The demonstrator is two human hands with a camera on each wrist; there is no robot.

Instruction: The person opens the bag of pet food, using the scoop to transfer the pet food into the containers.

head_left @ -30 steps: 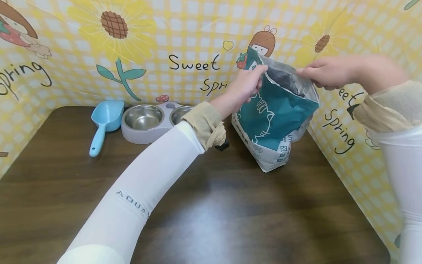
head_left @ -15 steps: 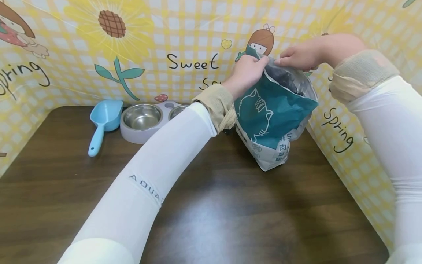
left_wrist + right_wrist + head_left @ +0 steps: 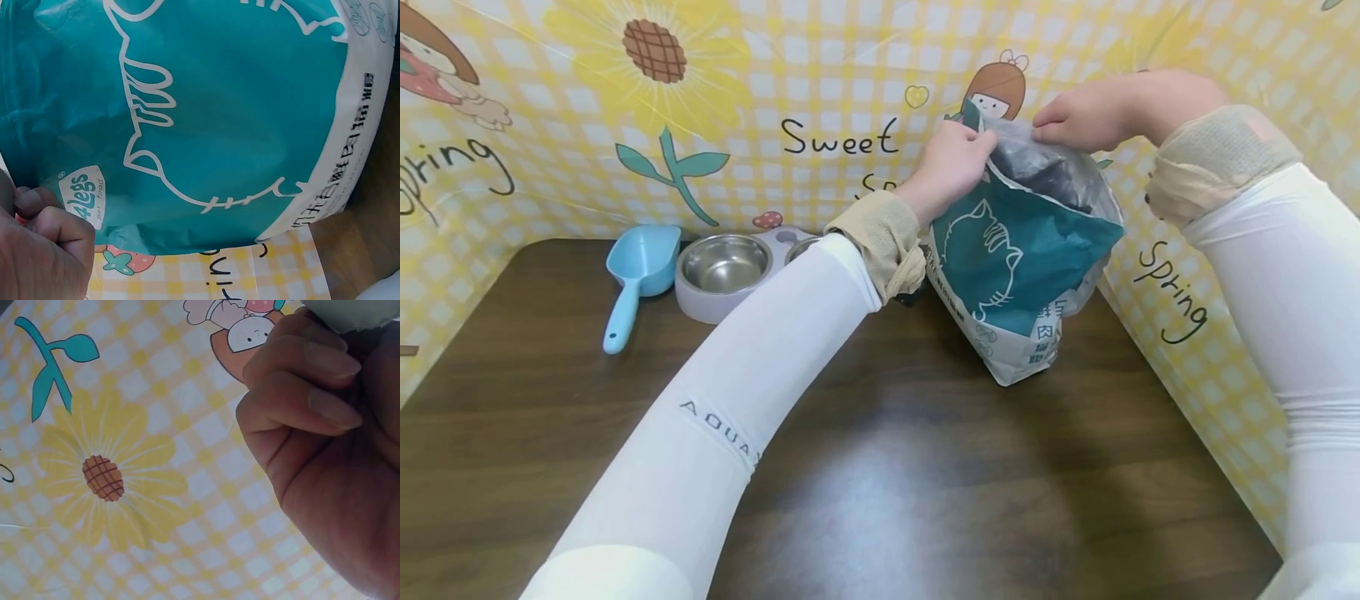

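A teal and white pet food bag (image 3: 1000, 258) with a white cat outline stands on the table at the right, its mouth open and silver inside. My left hand (image 3: 951, 162) pinches the bag's rim at its left corner; the left wrist view shows curled fingers (image 3: 62, 234) beside the "4Legs" label. My right hand (image 3: 1093, 117) grips the far edge of the mouth between thumb and fingers. In the right wrist view that hand's fingers (image 3: 300, 406) are curled, with a bit of the bag at the top. What lies deep in the bag is hidden.
A light blue scoop (image 3: 643, 262) lies at the back left of the brown table (image 3: 925, 483). Beside it stands a grey double feeder (image 3: 700, 308) with steel bowls, partly behind my left arm. A yellow checked cloth (image 3: 820, 75) hangs behind and along the right side.
My right hand has moved left along the bag's far edge, closer to my left hand. My left hand has shifted slightly up and left at the rim. The bag stays in place.
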